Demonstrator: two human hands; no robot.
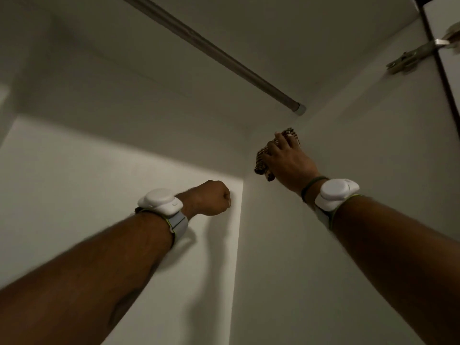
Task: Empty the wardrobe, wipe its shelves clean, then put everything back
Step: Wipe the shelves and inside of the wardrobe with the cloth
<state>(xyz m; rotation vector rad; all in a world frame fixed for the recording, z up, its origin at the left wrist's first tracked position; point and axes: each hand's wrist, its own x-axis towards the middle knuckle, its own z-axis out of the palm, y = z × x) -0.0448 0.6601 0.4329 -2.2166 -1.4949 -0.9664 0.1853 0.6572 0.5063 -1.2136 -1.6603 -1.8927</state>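
**A:** Which step do we read here?

**B:** The middle one, in our judgement: wiping. The wardrobe (pixel 373 170) fills the view. We look up into one compartment of white panels. The part we see holds no clothes, so emptying looks done here and refilling not yet begun.

**A:** What does the compartment contain?

**B:** Only fittings. The hanging rail (pixel 211 49) runs from upper left to its socket on the right side panel, with nothing hung on the stretch in view. Beyond the frame we cannot tell.

**A:** And the hands?

**B:** The right hand (pixel 286 160) lies on the right side panel, below the rail's end and near the back corner. Its fingers are fairly straight and press the striped cloth (pixel 263 168) against the board rather than clutching it. The left hand (pixel 211 197) is curled into a fist, holding nothing we can see, just beside the corner edge. Whether it touches the panel we cannot tell.

**A:** What does the next move call for?

**B:** We would expect steady pressure and overlapping strokes into the corner, then on to the shelves, none of which shows here.

**A:** Smaller items?

**B:** A door hinge (pixel 408 59) at upper right, and a white wrist unit (pixel 160 201) on each forearm.
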